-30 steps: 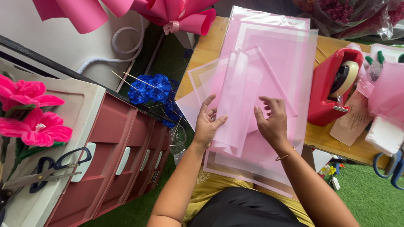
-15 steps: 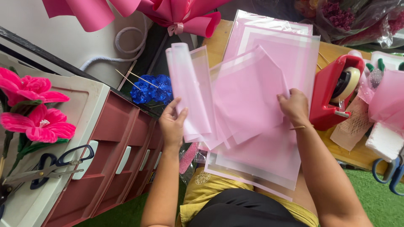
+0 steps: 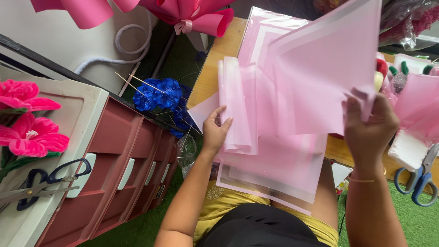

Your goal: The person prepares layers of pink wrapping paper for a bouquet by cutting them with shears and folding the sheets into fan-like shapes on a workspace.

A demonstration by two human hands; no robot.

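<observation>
**Pink sheets in both our hands**

We hold a large pink sheet [image 3: 329, 77] up off the desk [image 3: 219, 59] with our right hand [image 3: 370, 126], the grip closed on its lower right corner, so it hangs tilted above the stack of pink sheets [image 3: 279, 169] lying on the desk. Our left hand [image 3: 215, 132] pinches a folded pink sheet [image 3: 235, 105], thumb on top and fingers behind, at the stack's left edge. The stack's near edge overhangs the desk, above our lap.

To the right, blue-handled scissors [image 3: 418, 178] lie on a white block, beside more pink paper [image 3: 418, 110]. To the left of the desk stand blue flowers [image 3: 160, 93] on sticks. Further left is a red drawer unit [image 3: 123, 155], with black-handled scissors [image 3: 41, 183] and pink flowers [image 3: 27, 119] on its pale top. A pink bouquet wrap [image 3: 183, 13] lies beyond the desk.
</observation>
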